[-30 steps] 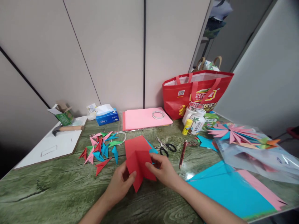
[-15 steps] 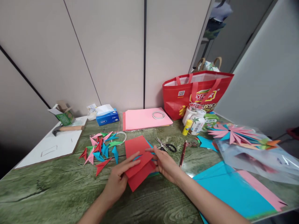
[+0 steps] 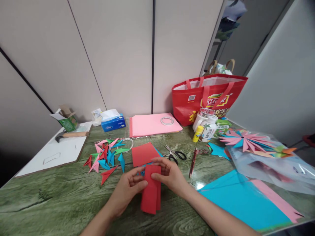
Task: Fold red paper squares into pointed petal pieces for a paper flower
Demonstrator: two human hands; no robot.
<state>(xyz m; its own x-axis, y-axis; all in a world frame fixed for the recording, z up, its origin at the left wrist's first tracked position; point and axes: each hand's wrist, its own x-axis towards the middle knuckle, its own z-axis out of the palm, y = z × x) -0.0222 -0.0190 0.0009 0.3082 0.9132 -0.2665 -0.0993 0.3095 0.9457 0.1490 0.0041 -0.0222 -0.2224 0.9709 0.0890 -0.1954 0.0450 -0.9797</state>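
A folded sheet of red paper (image 3: 150, 193) is held upright above the table between my two hands, its layers slightly apart at the lower right. My left hand (image 3: 128, 185) grips its left edge, thumb in front and fingers behind. At the top right, my right hand (image 3: 167, 173) pinches it between thumb and fingers. Behind the hands lies another red sheet (image 3: 144, 153), with blue paper showing beneath it. Black-handled scissors (image 3: 176, 153) rest just beyond my right hand. Folded paper pieces (image 3: 104, 157) in red, pink, blue and green are heaped to the left.
At the back stand a tissue box (image 3: 113, 123), pink paper (image 3: 150, 126), a red bag (image 3: 209, 95) and a yellow glue stick (image 3: 197, 134). A hammer (image 3: 73, 134) lies on a white board (image 3: 54, 154). Rightward are a pencil (image 3: 193, 162), blue paper (image 3: 243, 200) and a paper fan flower (image 3: 243, 139).
The red paper has turned from a slanted position to nearly upright and moved slightly nearer to me. Both hands have shifted their hold, with the right thumb now on its front.
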